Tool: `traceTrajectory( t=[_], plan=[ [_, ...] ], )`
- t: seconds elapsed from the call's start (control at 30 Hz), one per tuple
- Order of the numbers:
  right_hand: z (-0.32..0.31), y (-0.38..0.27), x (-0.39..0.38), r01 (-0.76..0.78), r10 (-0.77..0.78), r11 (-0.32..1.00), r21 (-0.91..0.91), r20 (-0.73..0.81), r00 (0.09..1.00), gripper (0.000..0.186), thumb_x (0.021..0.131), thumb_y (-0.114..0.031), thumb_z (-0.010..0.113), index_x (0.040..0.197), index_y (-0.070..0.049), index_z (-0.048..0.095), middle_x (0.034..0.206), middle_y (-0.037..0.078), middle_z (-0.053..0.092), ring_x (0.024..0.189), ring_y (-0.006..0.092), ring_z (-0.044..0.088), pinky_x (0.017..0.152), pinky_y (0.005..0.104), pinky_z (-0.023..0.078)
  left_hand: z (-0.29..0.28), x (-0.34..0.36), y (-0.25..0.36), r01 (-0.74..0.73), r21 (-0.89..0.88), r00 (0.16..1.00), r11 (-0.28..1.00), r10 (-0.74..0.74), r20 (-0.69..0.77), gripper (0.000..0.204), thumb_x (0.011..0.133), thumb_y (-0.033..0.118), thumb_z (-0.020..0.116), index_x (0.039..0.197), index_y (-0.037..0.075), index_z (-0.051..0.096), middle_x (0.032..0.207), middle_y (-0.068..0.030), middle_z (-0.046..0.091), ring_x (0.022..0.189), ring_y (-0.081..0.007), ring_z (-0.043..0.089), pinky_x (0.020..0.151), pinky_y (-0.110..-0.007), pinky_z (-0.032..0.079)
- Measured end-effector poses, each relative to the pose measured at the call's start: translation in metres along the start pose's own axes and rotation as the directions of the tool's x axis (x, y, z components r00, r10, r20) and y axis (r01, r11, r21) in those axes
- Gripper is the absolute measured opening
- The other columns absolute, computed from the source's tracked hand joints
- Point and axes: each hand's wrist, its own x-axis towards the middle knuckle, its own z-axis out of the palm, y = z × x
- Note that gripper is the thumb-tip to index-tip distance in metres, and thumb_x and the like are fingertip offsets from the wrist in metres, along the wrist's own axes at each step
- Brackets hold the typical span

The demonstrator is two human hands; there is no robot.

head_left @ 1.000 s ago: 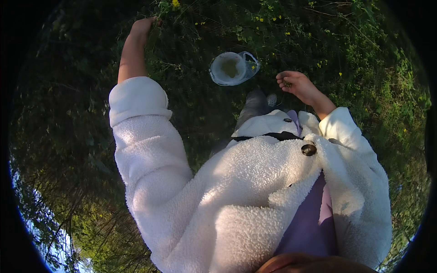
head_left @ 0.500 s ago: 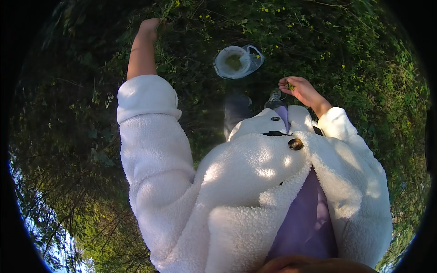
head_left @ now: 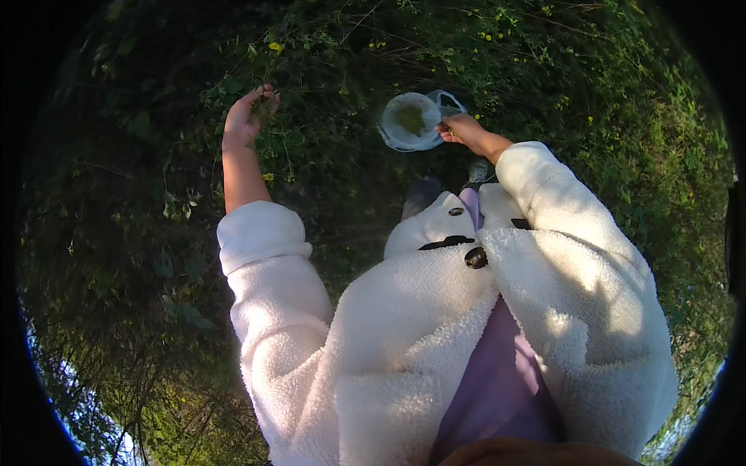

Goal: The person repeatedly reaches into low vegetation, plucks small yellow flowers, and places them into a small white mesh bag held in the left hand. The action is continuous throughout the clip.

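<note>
My left hand point(head_left: 247, 116) reaches into the greenery on the left. Its fingers are curled in among thin leafy stems point(head_left: 268, 106), which they appear to grip. A yellow flower point(head_left: 275, 47) stands just beyond it. My right hand point(head_left: 466, 132) is at the right rim of a translucent white plastic container point(head_left: 391, 137), fingers drawn together around small yellow-green flower heads point(head_left: 448, 132). Inside the container lies a greenish-yellow heap point(head_left: 409, 119). A clear loop or flap of plastic point(head_left: 450, 99) rises on its right side.
Dense low plants with scattered yellow flowers point(head_left: 486, 36) spread all around. My shoes point(head_left: 478, 171) are below the container. A white fleece jacket with turned-up cuffs point(head_left: 264, 233) covers my arms. Brighter sunlit foliage point(head_left: 660, 155) lies to the right.
My left hand has drawn back nearer from the far left plants. My right hand has moved left and away from me, from beside my shoe to the container's rim.
</note>
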Motion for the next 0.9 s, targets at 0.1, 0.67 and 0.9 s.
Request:
traceTrajectory(
  t=[0.1,0.67,0.9],
  plan=[
    [0.015,0.004,0.035,0.001,-0.010,0.987,-0.161,-0.052,0.999,0.030,0.085,-0.027,0.045,0.079,0.000,0.058,0.071,0.005,0.056,0.058,0.0129,0.049,0.056,0.0259,0.042,-0.007,0.006,0.000,-0.001,-0.014,0.998,1.000,0.002,0.062,0.019,0.086,0.004,0.043,0.101,-0.007,0.043,0.079,-0.0064,0.052,0.064,-0.0127,0.051,0.081,-0.034,0.045],
    [0.069,-0.072,0.029,0.246,-0.238,0.967,-0.070,0.104,0.966,0.018,0.081,-0.003,0.042,0.092,0.003,0.055,0.086,0.010,0.059,0.074,0.0168,0.057,0.065,0.0272,0.046,0.019,0.007,-0.020,-0.071,0.173,0.994,0.982,0.056,0.090,0.014,0.081,0.002,0.052,0.092,-0.005,0.046,0.092,-0.0134,0.056,0.080,-0.0187,0.057,0.075,-0.032,0.051],
    [0.150,-0.196,-0.013,0.703,-0.800,0.051,-0.709,0.392,0.454,0.024,0.079,-0.009,0.051,0.103,-0.004,0.052,0.098,0.007,0.053,0.092,0.0224,0.052,0.080,0.0311,0.043,0.039,0.011,-0.043,-0.123,0.365,0.991,0.923,0.093,0.098,0.020,0.075,0.006,0.061,0.092,0.001,0.052,0.089,-0.0048,0.059,0.077,-0.0135,0.055,0.070,-0.025,0.041]
  ],
)
